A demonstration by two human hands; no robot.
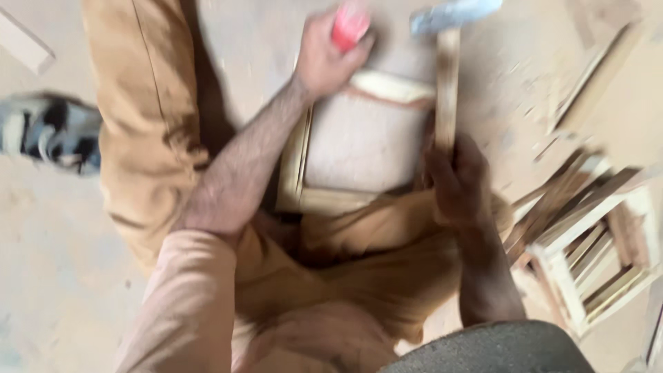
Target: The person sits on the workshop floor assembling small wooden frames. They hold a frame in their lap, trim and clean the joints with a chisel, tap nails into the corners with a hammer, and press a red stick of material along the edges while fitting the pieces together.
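My left hand point(323, 59) is closed around the red grip of a hammer point(350, 24); its grey head point(452, 14) is at the top edge, just above the frame's right rail. A small square wooden frame point(330, 200) lies on the dusty floor between my legs. My right hand point(457, 181) grips the frame's right rail point(447, 76) near its lower end. The picture is motion-blurred, so I cannot tell whether the hammer head touches the wood.
My left leg in tan trousers point(145, 103) stretches up the left side, ending in a grey and black shoe point(48, 131). At the right stands a pale wooden crate-like frame point(597, 249) with loose slats point(552, 200). Boards lie at top left point(24, 45) and top right point(601, 69).
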